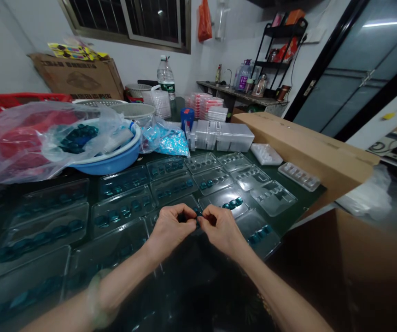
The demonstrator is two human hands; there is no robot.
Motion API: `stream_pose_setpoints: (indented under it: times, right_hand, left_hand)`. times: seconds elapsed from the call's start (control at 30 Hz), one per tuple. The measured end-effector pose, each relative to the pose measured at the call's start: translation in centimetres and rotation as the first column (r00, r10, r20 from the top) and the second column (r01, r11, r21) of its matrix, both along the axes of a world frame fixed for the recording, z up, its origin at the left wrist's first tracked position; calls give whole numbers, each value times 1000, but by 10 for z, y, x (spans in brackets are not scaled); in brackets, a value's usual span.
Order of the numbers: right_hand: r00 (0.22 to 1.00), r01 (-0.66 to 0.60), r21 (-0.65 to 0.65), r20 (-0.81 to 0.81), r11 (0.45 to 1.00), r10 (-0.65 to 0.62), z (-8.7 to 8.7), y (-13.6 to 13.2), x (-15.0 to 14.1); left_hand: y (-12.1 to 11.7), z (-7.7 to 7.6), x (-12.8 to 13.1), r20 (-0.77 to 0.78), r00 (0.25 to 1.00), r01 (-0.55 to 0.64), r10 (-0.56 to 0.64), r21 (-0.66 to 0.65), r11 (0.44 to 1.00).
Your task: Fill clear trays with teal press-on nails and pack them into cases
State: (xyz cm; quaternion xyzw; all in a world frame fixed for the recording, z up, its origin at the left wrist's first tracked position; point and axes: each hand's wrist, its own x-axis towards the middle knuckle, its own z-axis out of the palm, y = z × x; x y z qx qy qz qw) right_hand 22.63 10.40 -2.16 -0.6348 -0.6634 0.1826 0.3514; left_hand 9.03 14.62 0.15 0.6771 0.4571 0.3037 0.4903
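My left hand (168,227) and my right hand (221,226) meet over the middle of a dark green table (290,216), fingers curled and pinched together. Between the fingertips sits a small teal piece (197,215). Under and around the hands lie several clear plastic blister trays (122,210), most with teal pieces set in their pockets. One tray near my right hand (259,233) holds a few teal pieces. An unfilled tray (277,197) lies further right.
A blue basin (115,161) with a plastic bag of teal pieces stands at the back left. Behind it are a red basket (15,99), white baskets and a water bottle (166,78). Stacked clear boxes (221,134) sit mid-back. A long cardboard box (309,147) borders the right.
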Motion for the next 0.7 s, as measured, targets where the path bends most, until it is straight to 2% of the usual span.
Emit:
stream_pose_setpoints:
  times: [0.1,0.2,0.3,0.4,0.47,0.53,0.6,0.7]
  right_hand:
    - [950,136,94,269,986,-156,-1,-2,-10]
    - [865,209,169,427,963,-262,0,-4,-17]
    - [828,228,214,471,950,-305,3,-7,-17]
    - [835,200,236,466,951,-291,5,-10,-13]
    - [857,164,228,449,960,-253,8,-13,-8]
    - [885,124,197,422,973,-198,10,-14,-3]
    - [909,89,158,391,983,-145,11,-14,1]
    - [926,61,121,365,991,-102,10,-14,3]
  left_hand:
    - [0,-4,0,-16,1000,-21,22,62,998]
    - [0,-7,1,-35,997,-67,71,124,990]
    - [-1,-8,3,21,999,-49,48,19,999]
    - [-1,-6,2,113,993,49,-34,-136,990]
    - [1,-4,-1,125,988,109,-93,-135,985]
    - [4,-2,-3,90,983,167,-161,-68,984]
    - [5,-2,-4,24,974,222,-224,68,973]
    - [3,-5,-2,-129,965,261,-230,336,905]
